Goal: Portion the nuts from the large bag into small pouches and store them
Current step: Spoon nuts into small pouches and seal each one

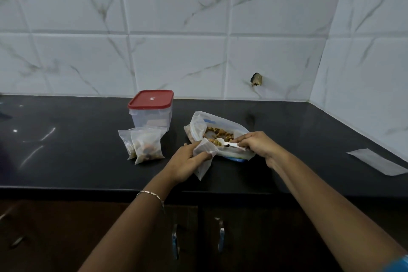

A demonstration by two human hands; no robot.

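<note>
A large clear bag of nuts [199, 125] lies open on the black counter [77, 150]. My left hand [186, 163] grips a small clear pouch [204, 165] and holds its mouth against the bag's opening. My right hand [257, 143] pinches the handle of a white spoon [227, 144]; its bowl carries nuts at the pouch mouth. Two filled small pouches [145, 146] stand together left of the bag. Behind them sits a clear plastic container with a red lid [151, 99], shut.
A flat pale sheet [377, 161] lies at the counter's right end by the tiled wall corner. Marble-look tiles [176, 28] back the counter. Cabinet doors with metal handles [220, 238] run below the front edge.
</note>
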